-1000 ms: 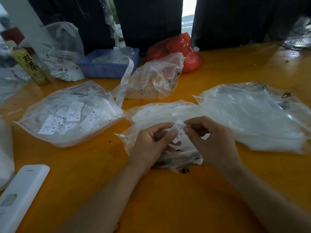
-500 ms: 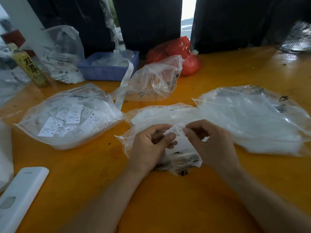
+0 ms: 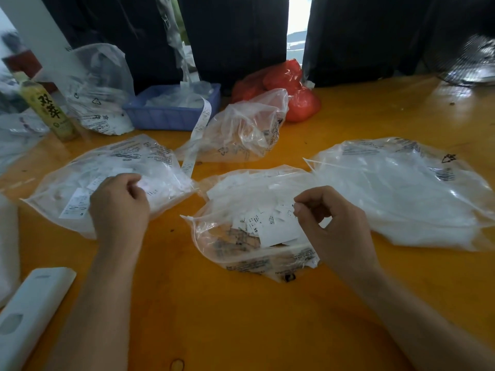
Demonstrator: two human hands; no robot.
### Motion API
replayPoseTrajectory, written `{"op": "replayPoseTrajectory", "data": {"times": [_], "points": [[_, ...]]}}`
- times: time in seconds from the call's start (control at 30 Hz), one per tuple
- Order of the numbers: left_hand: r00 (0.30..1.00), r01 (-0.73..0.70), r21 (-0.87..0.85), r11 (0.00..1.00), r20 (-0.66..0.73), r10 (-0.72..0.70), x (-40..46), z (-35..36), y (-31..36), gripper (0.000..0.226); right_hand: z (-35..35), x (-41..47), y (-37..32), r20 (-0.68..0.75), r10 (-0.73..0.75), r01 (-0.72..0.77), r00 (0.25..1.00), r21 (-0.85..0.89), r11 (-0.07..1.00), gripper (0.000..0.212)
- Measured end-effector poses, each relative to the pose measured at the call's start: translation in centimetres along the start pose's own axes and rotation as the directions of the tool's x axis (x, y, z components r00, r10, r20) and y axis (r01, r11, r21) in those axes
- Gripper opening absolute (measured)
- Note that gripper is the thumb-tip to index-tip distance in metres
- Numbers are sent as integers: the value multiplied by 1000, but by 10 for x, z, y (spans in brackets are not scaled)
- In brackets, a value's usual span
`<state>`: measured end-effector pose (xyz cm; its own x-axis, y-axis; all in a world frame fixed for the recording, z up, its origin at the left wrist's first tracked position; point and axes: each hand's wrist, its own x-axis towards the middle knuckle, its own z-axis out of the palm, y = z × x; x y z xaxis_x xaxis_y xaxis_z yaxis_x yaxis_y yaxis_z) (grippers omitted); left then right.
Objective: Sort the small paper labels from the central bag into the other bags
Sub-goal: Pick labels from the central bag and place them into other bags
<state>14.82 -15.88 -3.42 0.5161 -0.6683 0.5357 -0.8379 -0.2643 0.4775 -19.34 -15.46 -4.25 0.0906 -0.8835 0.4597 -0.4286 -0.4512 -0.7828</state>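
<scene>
Left hand (image 3: 119, 200), fingers curled on a blurred label, has moved over the left bag (image 3: 160, 167); right hand (image 3: 334, 226) pinches labels (image 3: 278, 226) at the central bag (image 3: 241, 253); bare bench (image 3: 241, 317) nearer.

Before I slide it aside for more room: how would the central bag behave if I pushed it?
The central bag would probably crumple rather than slide whole: its thin clear film is already wrinkled. It looks light, holding only paper labels. Its mouth seems open, so labels might spill onto the table.
</scene>
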Motion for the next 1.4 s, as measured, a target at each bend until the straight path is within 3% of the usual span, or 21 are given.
{"op": "replayPoseTrajectory", "data": {"times": [0.07, 0.17, 0.3, 0.43, 0.53, 0.63, 0.7, 0.83, 0.93, 1.0, 1.07, 1.13, 1.2, 1.23, 1.3, 1.37, 1.4], "points": [[998, 0, 194, 981, 65, -13, 5, 2, -13, 27, 0, 0, 0, 16, -11, 11, 1000, -11, 1000, 17], [979, 82, 432, 898, 134, -154, 8, 6, -13, 53, 1, 1, 4, 71, -19, 24, 997, -72, 997, 16], [959, 124, 456, 881, 173, -225, 6, 9, -7, 71, 2, 3, 14, 288, -71, 174, 955, -351, 920, 16], [996, 71, 318, 945, 28, -84, -7, 10, 10, 65, 8, 4, 23, 473, 15, 277, 881, -541, 794, 44], [994, -101, 144, 984, -26, 106, -25, 18, 39, 54, 11, 5, 21, 473, 1, 298, 881, -558, 774, 37], [926, -348, -251, 903, 57, 373, -52, 23, 77, 48, 11, 5, 17, 419, -60, 285, 906, -500, 818, 15], [855, -388, -453, 803, 149, 497, -72, 25, 95, 44, 8, 4, 13, 363, -93, 263, 927, -454, 851, 7], [728, -375, -457, 806, 393, 562, -92, 27, 106, 60, 1, 5, 9, 237, -207, 283, 949, -357, 890, 6], [721, -275, -492, 826, 463, 515, -93, 27, 107, 56, -2, 6, 8, 138, -260, 288, 956, -253, 924, 10], [715, -86, -581, 809, 530, 456, -94, 27, 107, 39, -3, 6, 7, 113, -272, 291, 956, -232, 928, 14], [688, 183, -654, 734, 619, 380, -96, 28, 108, 29, -4, 6, 4, 129, -276, 300, 953, -238, 924, 22], [702, 315, -671, 671, 641, 311, -97, 29, 107, 30, -8, 8, 1, 139, -245, 273, 960, -245, 930, 29], [701, 401, -684, 609, 657, 277, -98, 32, 106, 36, -21, 15, 1, 36, -168, 170, 985, -355, 920, 25], [697, 427, -684, 591, 665, 267, -98, 33, 106, 37, -29, 20, 4, -33, -126, 95, 992, -475, 875, 21], [696, 436, -675, 595, 672, 254, -100, 37, 106, 36, -47, 31, 13, -114, 9, -91, 993, -734, 673, 27], [691, 414, -664, 622, 674, 260, -102, 40, 106, 39, -59, 39, 22, -142, 214, -227, 966, -860, 457, 33], [686, 395, -657, 642, 676, 270, -103, 42, 105, 39, -63, 41, 25, -152, 297, -269, 943, -875, 403, 34]]}}
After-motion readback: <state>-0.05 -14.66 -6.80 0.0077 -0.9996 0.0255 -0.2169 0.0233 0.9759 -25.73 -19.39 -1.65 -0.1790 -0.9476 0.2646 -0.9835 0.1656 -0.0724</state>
